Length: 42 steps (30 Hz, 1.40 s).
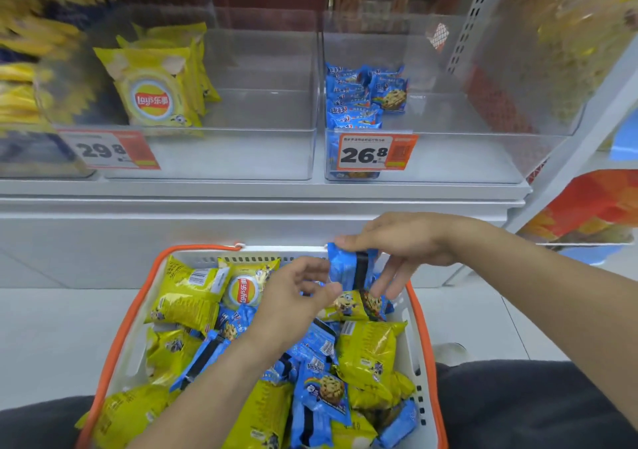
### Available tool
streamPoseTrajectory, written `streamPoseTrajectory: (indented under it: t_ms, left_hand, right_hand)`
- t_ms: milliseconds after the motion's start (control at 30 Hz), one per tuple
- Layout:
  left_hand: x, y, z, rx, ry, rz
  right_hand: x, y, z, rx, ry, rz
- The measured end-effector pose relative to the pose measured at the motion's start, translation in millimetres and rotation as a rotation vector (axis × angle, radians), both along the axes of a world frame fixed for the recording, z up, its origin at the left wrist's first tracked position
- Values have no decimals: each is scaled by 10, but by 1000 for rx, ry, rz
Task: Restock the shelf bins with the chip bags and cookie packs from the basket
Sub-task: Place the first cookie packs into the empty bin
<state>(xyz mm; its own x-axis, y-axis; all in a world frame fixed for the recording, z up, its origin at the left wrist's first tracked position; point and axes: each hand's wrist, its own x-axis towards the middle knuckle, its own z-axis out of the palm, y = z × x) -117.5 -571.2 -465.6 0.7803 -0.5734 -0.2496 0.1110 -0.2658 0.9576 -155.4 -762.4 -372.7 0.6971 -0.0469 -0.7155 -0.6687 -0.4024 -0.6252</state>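
**Both hands over the basket, right hand on a cookie pack**

Right hand (397, 245) pinches a blue cookie pack (348, 267) by its top edge, thumb and fingers clamped on it, at the far rim of the basket (419, 345). Pack hangs upright, glossy foil, black stripe down the back. Left hand (293, 296) sits just beside it, fingers loosely curled over the pile; can't tell if it holds anything.

Basket: white perforated plastic, orange rim and handle, resting on the person's lap. Inside is a loose heap of yellow chip bags (367, 355) and more blue cookie packs, crinkly film, lying at all angles, some overlapping.

Shelf above, white metal. Two clear rigid plastic bins side by side:
- left bin (259, 152): a few yellow chip bags (152, 93) standing upright at its left end, price tag (107, 148) "29.8" on the front
- right bin (466, 152): blue cookie packs (359, 96) stacked at its left end, price tag (374, 152) "26.8" on the front

Bin front walls stand between the hands and the bin interiors. Blurred yellow packaging far left and far right. A perforated shelf upright (469, 24) runs behind the right bin.
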Motion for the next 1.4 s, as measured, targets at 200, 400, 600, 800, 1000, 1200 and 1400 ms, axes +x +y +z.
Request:
streamPoseTrajectory:
  t_ms: [200, 400, 600, 800, 1000, 1200, 1400]
  left_hand:
    - [17, -48, 173, -278, 520, 210]
    - [125, -11, 296, -268, 498, 179]
    - [157, -64, 437, -420, 451, 194]
    - [265, -187, 739, -453, 123, 140]
    - [514, -352, 1187, -215, -387, -91]
    - [703, -618, 1523, -351, -546, -18]
    - [1115, -790, 1424, 204, -1082, -21]
  right_hand:
    - [-46, 32, -112, 47, -188, -35]
    - [-44, 3, -30, -110, -353, 186]
    - [-36, -72, 260, -101, -470, 52]
    - [-26, -293, 499, -31, -551, 1]
    - [26, -353, 656, -166, -843, 56]
    - [92, -461, 895, -276, -956, -46]
    - [279, -1084, 1023, -139, -883, -451]
